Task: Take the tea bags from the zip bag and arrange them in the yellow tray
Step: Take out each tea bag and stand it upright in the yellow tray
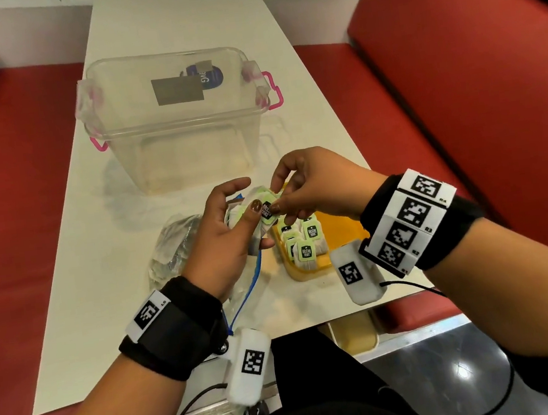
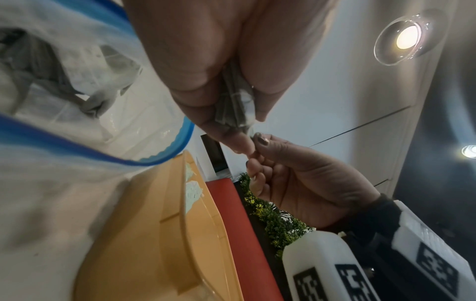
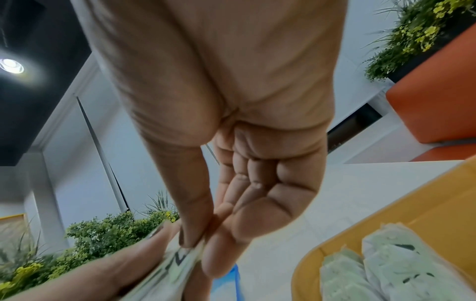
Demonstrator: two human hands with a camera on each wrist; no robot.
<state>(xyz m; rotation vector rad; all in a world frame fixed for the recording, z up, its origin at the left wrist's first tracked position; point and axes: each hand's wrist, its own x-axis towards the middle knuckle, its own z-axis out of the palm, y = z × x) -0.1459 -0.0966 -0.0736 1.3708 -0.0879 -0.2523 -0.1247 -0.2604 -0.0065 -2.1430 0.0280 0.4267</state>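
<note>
My left hand (image 1: 230,226) grips a small stack of tea bags (image 1: 259,209) with green and black tags, held above the table; the stack's paper (image 2: 235,106) shows between thumb and fingers. My right hand (image 1: 298,190) pinches the top tea bag's tag (image 1: 269,212) between thumb and forefinger, seen close in the right wrist view (image 3: 185,254). The yellow tray (image 1: 340,226) lies under the right hand with several tea bags (image 1: 304,241) standing in a row at its left end. The clear zip bag (image 1: 171,251) with a blue seal (image 2: 165,156) lies crumpled under my left hand.
A clear plastic box (image 1: 178,115) with pink latches stands on the white table (image 1: 98,249) beyond the hands. Red bench seats (image 1: 457,81) flank the table on both sides. The table's near edge runs just below my wrists.
</note>
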